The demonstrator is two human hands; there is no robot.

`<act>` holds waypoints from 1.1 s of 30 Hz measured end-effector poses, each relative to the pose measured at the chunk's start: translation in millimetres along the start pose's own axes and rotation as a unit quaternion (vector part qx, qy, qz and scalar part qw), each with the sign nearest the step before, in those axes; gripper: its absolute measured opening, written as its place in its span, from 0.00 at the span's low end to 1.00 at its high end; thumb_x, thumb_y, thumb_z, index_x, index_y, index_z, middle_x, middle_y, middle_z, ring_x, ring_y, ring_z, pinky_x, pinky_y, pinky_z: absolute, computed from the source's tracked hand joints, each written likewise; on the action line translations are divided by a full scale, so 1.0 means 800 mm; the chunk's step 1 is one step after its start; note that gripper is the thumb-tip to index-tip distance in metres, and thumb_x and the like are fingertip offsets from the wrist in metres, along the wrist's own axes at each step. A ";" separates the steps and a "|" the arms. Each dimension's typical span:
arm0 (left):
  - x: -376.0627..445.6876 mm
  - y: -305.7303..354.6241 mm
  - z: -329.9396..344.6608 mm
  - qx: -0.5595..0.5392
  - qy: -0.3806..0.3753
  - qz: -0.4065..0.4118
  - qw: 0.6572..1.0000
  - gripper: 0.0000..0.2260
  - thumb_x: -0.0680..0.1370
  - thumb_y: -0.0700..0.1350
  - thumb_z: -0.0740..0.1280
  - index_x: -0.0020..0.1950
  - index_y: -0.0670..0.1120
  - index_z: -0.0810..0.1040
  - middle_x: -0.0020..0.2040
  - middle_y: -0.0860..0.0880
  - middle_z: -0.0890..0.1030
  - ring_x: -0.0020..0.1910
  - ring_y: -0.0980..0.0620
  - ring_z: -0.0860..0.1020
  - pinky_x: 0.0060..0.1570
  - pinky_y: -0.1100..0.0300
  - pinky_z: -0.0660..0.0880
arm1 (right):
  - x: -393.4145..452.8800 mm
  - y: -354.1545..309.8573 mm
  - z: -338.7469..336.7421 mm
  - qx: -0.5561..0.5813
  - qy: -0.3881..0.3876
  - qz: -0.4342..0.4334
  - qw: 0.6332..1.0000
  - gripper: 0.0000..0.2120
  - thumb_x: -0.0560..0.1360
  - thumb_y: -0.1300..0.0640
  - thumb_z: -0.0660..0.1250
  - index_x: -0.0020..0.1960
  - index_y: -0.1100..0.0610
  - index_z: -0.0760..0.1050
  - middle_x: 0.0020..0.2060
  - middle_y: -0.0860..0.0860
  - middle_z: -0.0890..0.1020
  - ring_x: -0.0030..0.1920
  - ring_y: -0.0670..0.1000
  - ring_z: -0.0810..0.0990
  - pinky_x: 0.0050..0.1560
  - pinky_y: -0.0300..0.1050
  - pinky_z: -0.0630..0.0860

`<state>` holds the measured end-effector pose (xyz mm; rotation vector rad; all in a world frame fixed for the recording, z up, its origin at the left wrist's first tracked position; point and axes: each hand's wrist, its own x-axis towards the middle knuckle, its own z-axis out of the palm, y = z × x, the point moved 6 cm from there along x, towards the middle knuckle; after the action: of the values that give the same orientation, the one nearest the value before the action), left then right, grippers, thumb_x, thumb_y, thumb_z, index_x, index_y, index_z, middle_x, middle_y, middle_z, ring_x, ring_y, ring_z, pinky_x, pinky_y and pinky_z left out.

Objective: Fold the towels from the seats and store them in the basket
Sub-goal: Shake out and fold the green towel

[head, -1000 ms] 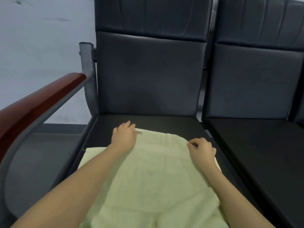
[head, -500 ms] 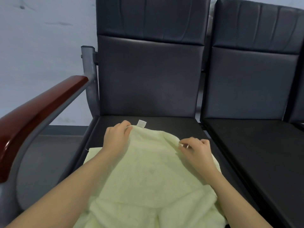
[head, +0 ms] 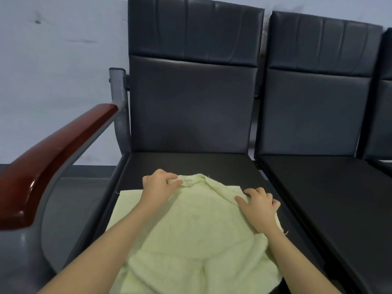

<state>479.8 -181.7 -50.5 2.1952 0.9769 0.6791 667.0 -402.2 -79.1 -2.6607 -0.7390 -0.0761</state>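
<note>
Left hand pinches the towel edge; right hand apparently grips its far corner, both wrists low.

- We see one towel, pale yellow-green terry cloth, lying on the dark seat at the left end of the row.
- It is partly folded: an upper layer lies over a flat lower layer whose far left corner shows bare on the seat.
- Its far edge is bunched and lifted off the seat, rising to a small peak near the middle.
- The near part is rumpled into soft folds and hangs over the seat's front edge.
- Loose threads stick out at its corners.
</note>
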 end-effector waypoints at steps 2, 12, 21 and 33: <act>-0.004 -0.004 -0.003 0.007 0.028 -0.003 1.000 0.08 0.78 0.47 0.66 0.54 0.52 0.83 0.49 0.55 0.75 0.56 0.45 0.72 0.55 0.58 0.66 | 0.000 -0.001 -0.001 0.001 -0.007 0.009 1.000 0.18 0.76 0.40 0.62 0.61 0.48 0.74 0.57 0.48 0.73 0.59 0.54 0.69 0.62 0.50 0.57; -0.031 0.012 -0.053 -0.027 0.120 0.042 0.991 0.07 0.81 0.44 0.61 0.50 0.46 0.78 0.49 0.50 0.75 0.47 0.46 0.75 0.49 0.54 0.69 | -0.025 -0.016 -0.031 0.141 0.038 -0.078 0.986 0.08 0.76 0.61 0.64 0.44 0.49 0.69 0.45 0.45 0.76 0.49 0.50 0.74 0.52 0.42 0.54; -0.077 -0.010 -0.116 -0.076 0.247 -0.023 0.966 0.08 0.80 0.43 0.60 0.51 0.45 0.79 0.46 0.48 0.81 0.46 0.44 0.76 0.47 0.51 0.73 | -0.048 -0.046 -0.072 0.354 0.085 -0.132 0.922 0.10 0.78 0.60 0.64 0.48 0.45 0.77 0.48 0.40 0.79 0.54 0.47 0.76 0.63 0.54 0.70; -0.050 -0.072 -0.103 0.171 0.201 -0.079 0.961 0.08 0.80 0.43 0.60 0.50 0.41 0.77 0.51 0.43 0.76 0.49 0.41 0.75 0.50 0.50 0.64 | -0.009 -0.047 -0.019 0.307 0.044 -0.020 0.950 0.04 0.75 0.60 0.64 0.44 0.53 0.76 0.45 0.49 0.80 0.50 0.53 0.77 0.53 0.50 0.74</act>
<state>375.3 -154.8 -44.7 2.2805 1.5600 0.9628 642.2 -381.7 -53.0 -2.0362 -0.6547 0.0234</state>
